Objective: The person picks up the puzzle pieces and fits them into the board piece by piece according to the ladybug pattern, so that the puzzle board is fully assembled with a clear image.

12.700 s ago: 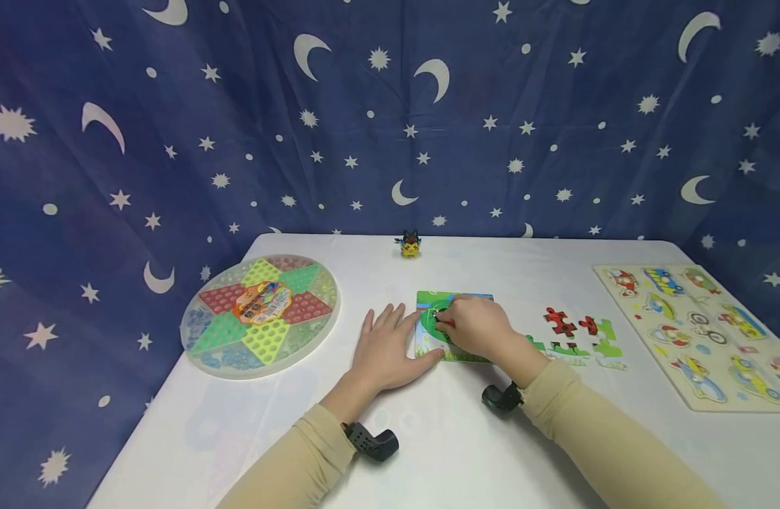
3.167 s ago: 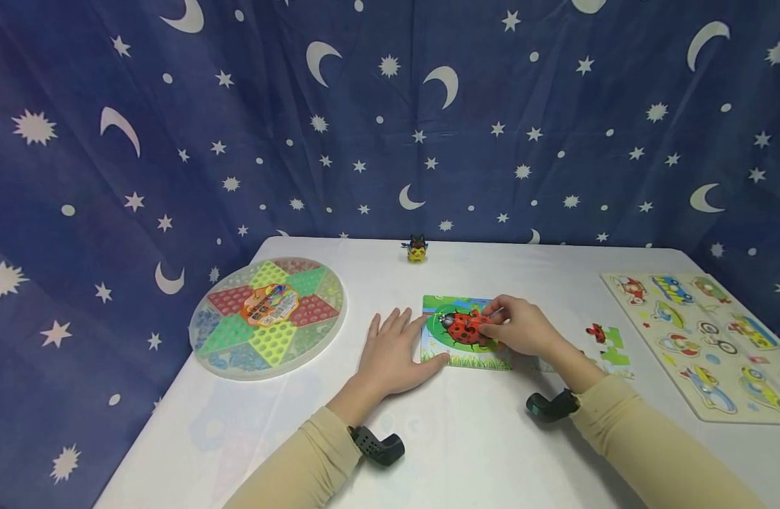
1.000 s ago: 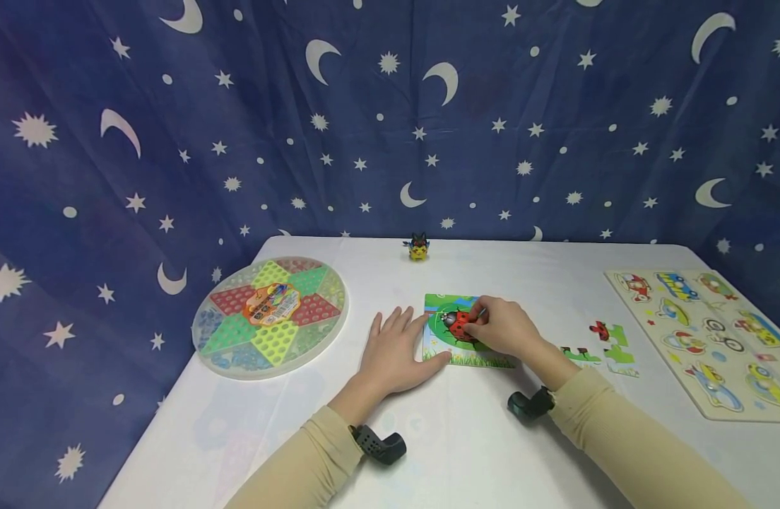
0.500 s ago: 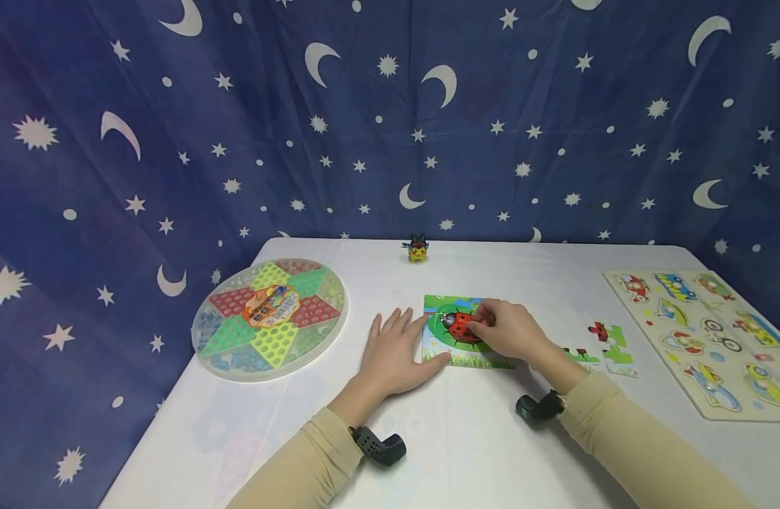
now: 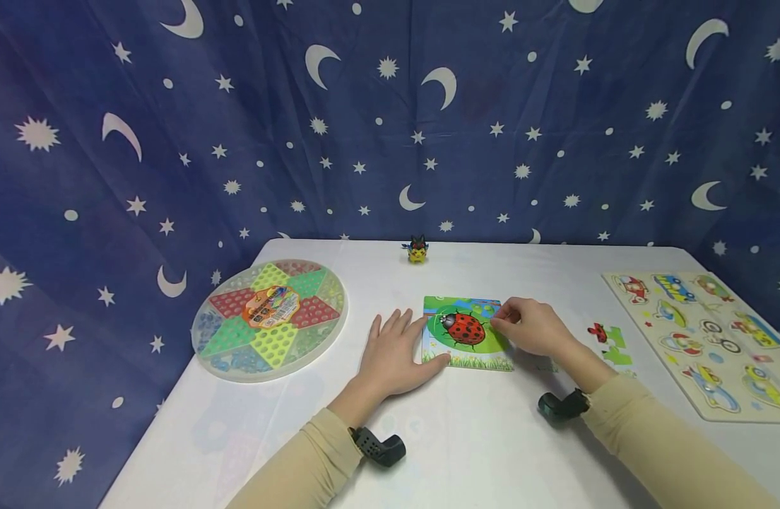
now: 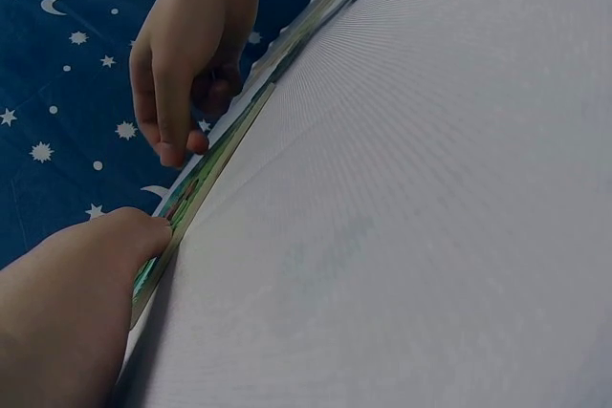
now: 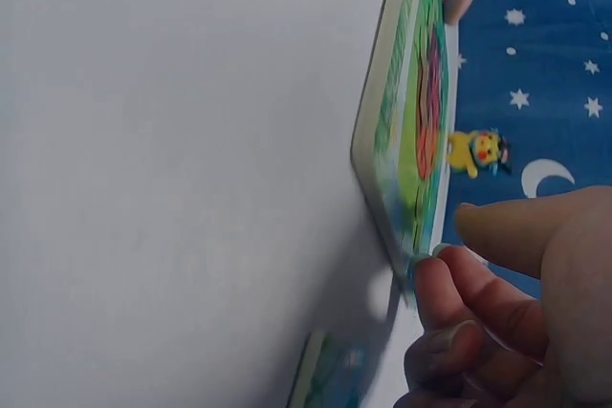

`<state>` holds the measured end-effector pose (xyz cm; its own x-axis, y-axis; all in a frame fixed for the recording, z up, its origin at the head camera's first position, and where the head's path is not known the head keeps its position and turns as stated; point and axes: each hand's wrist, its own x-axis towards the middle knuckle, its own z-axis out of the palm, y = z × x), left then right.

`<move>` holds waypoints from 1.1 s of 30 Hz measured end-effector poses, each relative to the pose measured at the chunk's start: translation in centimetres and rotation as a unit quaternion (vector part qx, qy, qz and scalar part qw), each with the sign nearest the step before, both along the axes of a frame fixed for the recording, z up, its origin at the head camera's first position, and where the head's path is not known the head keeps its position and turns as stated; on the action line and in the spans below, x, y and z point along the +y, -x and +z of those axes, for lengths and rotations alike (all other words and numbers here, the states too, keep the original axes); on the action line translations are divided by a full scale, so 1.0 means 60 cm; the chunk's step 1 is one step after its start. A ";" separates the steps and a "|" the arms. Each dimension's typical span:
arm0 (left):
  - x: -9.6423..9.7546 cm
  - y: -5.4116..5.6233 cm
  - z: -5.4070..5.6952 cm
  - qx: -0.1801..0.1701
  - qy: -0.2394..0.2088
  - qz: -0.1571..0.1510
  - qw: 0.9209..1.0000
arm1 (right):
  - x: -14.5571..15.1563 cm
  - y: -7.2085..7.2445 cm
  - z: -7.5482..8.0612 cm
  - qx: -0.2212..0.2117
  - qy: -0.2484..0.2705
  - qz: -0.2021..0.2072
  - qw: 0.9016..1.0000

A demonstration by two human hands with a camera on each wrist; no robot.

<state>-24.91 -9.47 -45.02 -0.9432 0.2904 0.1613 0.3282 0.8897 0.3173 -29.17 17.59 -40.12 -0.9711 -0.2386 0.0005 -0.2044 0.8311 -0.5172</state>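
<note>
A thin rectangular ladybird jigsaw (image 5: 463, 331) with a pale, smooth-cut edge lies flat near the middle of the worktop (image 5: 460, 438), its glossy print showing a red, black-spotted beetle on a green disc above a strip of grass. The left hand (image 5: 393, 357) is released, its fingers spread flat beside the jigsaw's left side and its thumb at the near edge. The right hand (image 5: 533, 326) is loosely bent at the right edge, its fingertips touching the corner and its thumb apart from them, grasping nothing visible. A small flat blue-green jigsaw piece (image 7: 330, 370) lies just beside that corner, partly under the right hand. Farther right sit a knobbly red-and-black piece (image 5: 597, 332) and interlocking green pieces (image 5: 615, 346).

At the far right is a pale board with inset pictures (image 5: 701, 346) of vehicles; at the left, a round translucent plastic game disc (image 5: 272, 343) with dimpled red, green and yellow triangles. A small yellow figurine with a dark hood (image 5: 417, 250) stands at the back.

White cloth covers the worktop, and navy fabric (image 5: 364, 99) printed with white moons and stars hangs behind.

The disc's orange scalloped label (image 5: 271, 306) bears print too small to read.
</note>
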 end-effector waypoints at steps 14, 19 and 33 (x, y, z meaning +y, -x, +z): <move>0.000 0.000 -0.002 0.005 0.004 0.000 1.000 | 0.043 0.004 0.005 -0.020 -0.024 -0.026 0.999; 0.000 0.001 -0.003 0.003 0.006 -0.001 1.000 | 0.055 0.003 0.006 -0.017 -0.027 -0.030 0.999; 0.000 -0.001 0.000 0.002 0.009 -0.001 1.000 | 0.104 0.001 0.010 -0.012 -0.024 -0.037 0.999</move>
